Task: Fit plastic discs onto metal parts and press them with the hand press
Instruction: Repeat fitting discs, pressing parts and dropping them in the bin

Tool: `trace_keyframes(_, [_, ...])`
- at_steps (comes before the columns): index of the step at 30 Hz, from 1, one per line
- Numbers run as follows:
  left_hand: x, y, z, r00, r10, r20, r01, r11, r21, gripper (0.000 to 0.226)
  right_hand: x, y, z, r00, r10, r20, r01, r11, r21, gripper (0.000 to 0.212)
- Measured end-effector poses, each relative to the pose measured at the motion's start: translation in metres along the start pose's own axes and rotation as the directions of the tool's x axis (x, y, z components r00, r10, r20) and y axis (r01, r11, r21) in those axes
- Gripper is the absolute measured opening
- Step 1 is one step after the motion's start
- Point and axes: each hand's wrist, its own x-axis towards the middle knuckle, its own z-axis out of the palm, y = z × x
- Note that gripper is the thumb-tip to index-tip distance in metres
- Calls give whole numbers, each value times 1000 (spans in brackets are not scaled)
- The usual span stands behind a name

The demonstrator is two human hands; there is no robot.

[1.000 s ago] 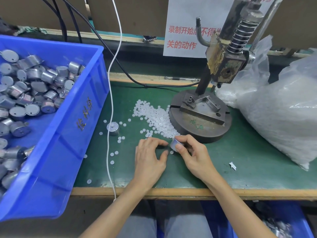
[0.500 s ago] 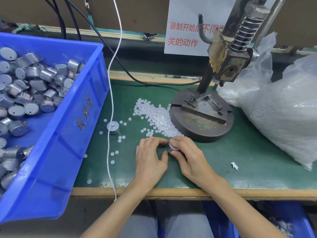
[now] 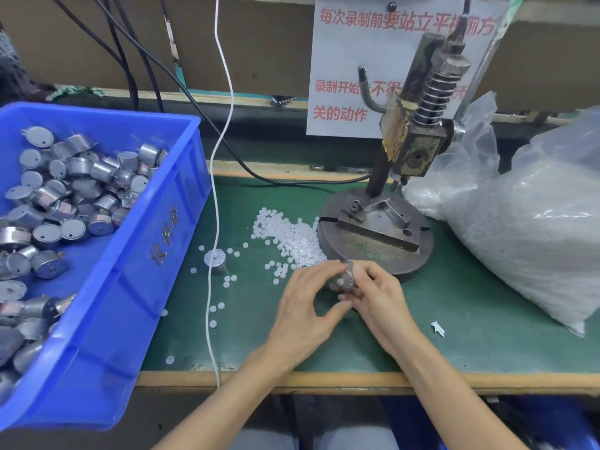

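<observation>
Where the two forearms come in over the wooden front edge of the bench [image 3: 324, 383], both hands meet just above the green mat [image 3: 454, 339]. The right hand [image 3: 381, 303] has its fingers curled round a small round metal part [image 3: 346, 280], tilted so that its flat face looks left. The left hand [image 3: 302, 306] closes on the same part from the left, with the index finger bent over the top and the thumb tucked beneath. A white plastic disc [image 3: 340, 282] shows against the face of the part, though motion blur hides whether it is seated.

A white cord [image 3: 212, 303] drops over the near edge of the bench, left of the hands, and a scrap of white material [image 3: 437, 328] lies on the mat to their right. At the near left a blue crate [image 3: 130, 271] sits tilted and holds many silver cans [image 3: 65, 196].

Loose discs are scattered a little farther back on the mat, around a second metal part [image 3: 215, 261] that stands upright beside the cord. Beyond the fingertips, a heap of plastic discs [image 3: 289, 235] lies against the round base of the hand press [image 3: 376, 235]. The fixture plate of the press is bare and its spring-loaded ram is raised above it. A bulging clear bag [image 3: 535, 238] of white pieces fills the right side.

At the far side, a paper sign [image 3: 350, 76] with red characters stands behind the press, and black cables [image 3: 130, 60] run down the brown back wall.
</observation>
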Motion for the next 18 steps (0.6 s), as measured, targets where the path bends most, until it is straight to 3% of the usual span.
trace_keyframes(2, [22, 10, 3, 1000, 18, 2, -18, 1000, -8, 43, 7, -15, -1, 997, 77, -20, -75, 991, 111, 36])
trace_keyframes(7, [90, 27, 22, 999, -38, 3, 38, 998, 45, 39, 29, -53, -10, 979, 13, -204, -12, 1000, 3, 24])
trace_keyframes(12, [136, 9, 50, 1000, 4, -31, 6, 954, 298, 35, 29, -60, -32, 965, -11, -261, -14, 996, -91, 15])
trace_keyframes(18, [143, -9, 65, 997, -30, -74, 46, 975, 215, 30, 32, -72, -56, 949, -61, -308, 34, 995, -92, 21])
